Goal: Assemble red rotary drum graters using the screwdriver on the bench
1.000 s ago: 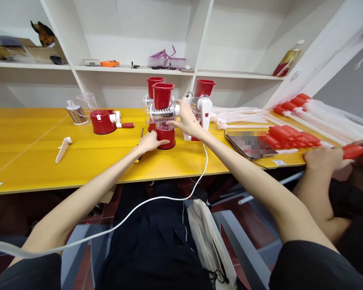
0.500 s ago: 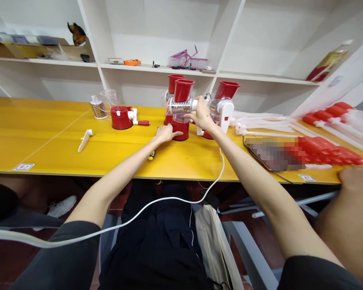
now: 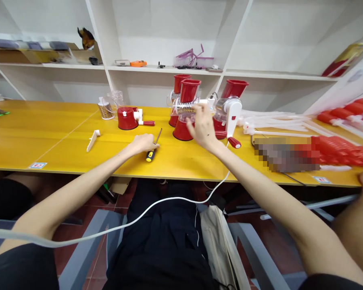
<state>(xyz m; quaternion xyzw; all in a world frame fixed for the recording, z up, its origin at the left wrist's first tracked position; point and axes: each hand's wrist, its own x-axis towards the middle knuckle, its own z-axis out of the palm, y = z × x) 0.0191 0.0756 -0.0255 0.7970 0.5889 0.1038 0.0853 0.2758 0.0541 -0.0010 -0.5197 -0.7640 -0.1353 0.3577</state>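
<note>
Several rotary graters with red feed chutes stand near the middle of the table. My right hand (image 3: 204, 127), fingers spread and empty, is in front of the nearest grater (image 3: 183, 131) and hides part of its right side; whether it touches is unclear. My left hand (image 3: 143, 143) hovers over the table to the left, loosely open with the fingertips partly hidden. Its thumb overlaps a screwdriver (image 3: 150, 155) with a black and yellow handle lying there. Beyond that hand sits a red grater base (image 3: 127, 119) with a crank, beside a metal grating drum (image 3: 106, 110).
A white crank arm (image 3: 92, 141) lies left on the yellow table (image 3: 63, 149). Another grater (image 3: 234, 108) with a red-handled crank stands right, near white tubes (image 3: 275, 121) and red pump parts (image 3: 345, 151). A white cable (image 3: 169, 198) crosses my lap. Another person's arm is at the right edge.
Both hands have come away from the nearest grater. My left hand moved left, uncovering the screwdriver; my right hand dropped lower and its fingers opened. The view shifted slightly left.
</note>
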